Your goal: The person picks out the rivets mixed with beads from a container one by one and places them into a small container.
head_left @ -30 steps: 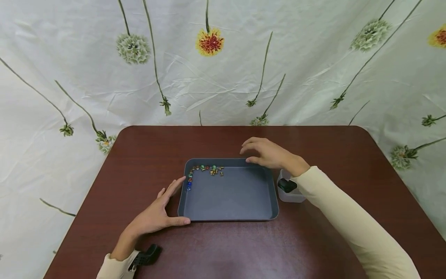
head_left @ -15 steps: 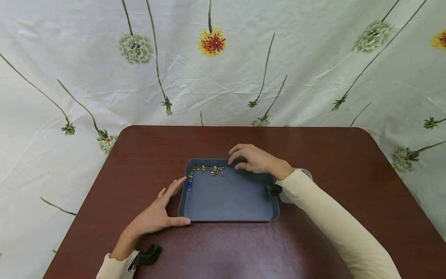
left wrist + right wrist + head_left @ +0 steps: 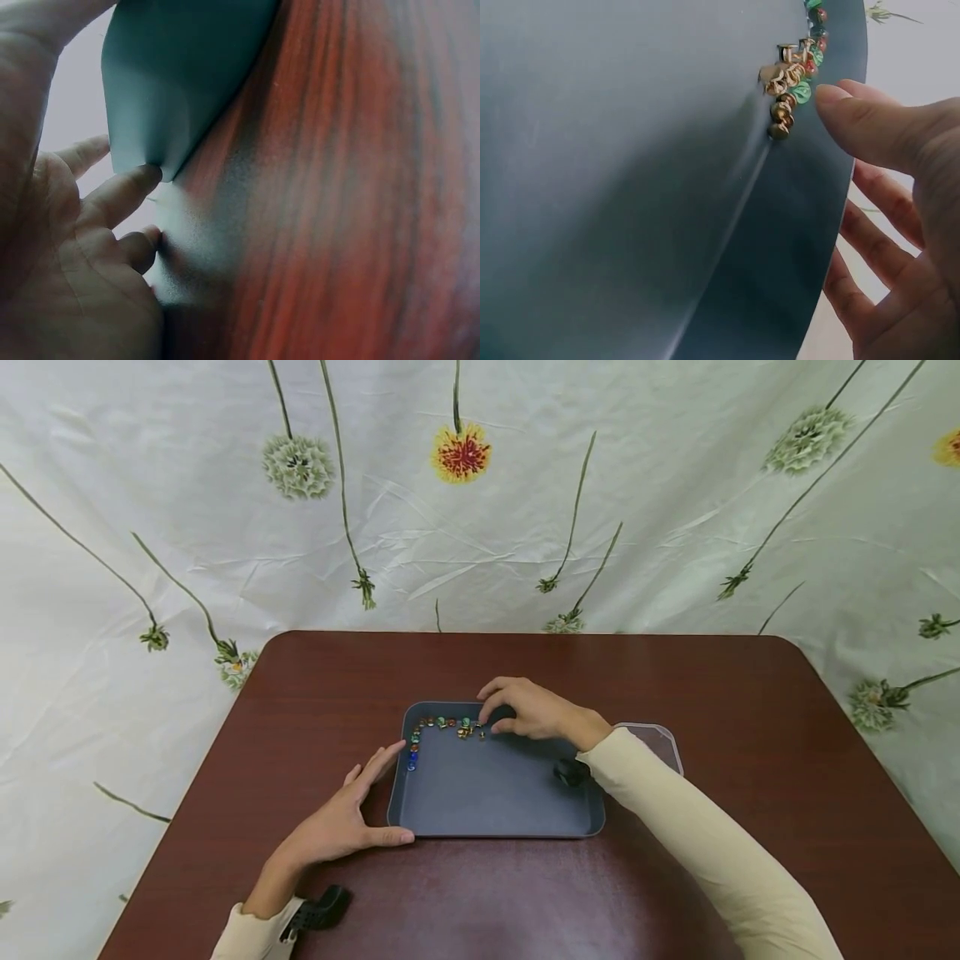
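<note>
A shallow blue-grey tray (image 3: 495, 793) lies on the table. My left hand (image 3: 339, 820) holds its fingers out straight against the tray's left side, with the thumb at the near left corner. Over the far rim my right hand (image 3: 542, 710) reaches in, fingers bent and nothing visible between them. Close to its thumb, in the right wrist view, sits a cluster of small gold stud-like pieces (image 3: 781, 111). Coloured glass beads (image 3: 413, 753) form a line along the left and far walls inside the tray. In the left wrist view, fingertips (image 3: 150, 176) touch the tray's outer side.
A clear plastic container (image 3: 660, 745) stands right of the tray, partly hidden by the right sleeve (image 3: 697, 827). The dark red-brown table (image 3: 480, 902) has rounded far corners. A white flower-print cloth (image 3: 510, 527) hangs behind it.
My right hand has moved left and slightly nearer, from above the tray's far right part to beside the gold pieces. The left hand has stayed on the tray.
</note>
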Demonstrator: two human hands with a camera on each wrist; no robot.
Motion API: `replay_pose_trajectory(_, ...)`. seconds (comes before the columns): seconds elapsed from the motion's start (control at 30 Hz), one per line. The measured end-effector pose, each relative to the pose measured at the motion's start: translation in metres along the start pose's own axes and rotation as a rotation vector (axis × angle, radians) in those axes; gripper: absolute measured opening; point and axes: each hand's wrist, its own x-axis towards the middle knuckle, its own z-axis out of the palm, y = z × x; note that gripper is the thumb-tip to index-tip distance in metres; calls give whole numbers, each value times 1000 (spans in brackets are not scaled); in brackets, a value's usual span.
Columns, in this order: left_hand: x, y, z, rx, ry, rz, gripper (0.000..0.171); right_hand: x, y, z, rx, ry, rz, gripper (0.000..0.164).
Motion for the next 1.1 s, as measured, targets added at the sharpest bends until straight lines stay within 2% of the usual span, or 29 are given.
replay_pose_trajectory(0.5, -2, -1, 3, 0, 5, -20, 114, 6, 1, 16, -12, -56, 16, 14)
replay_pose_trajectory(1.1, -1, 0, 2, -6, 2, -13, 113, 8, 1, 22, -88, -34, 79, 14)
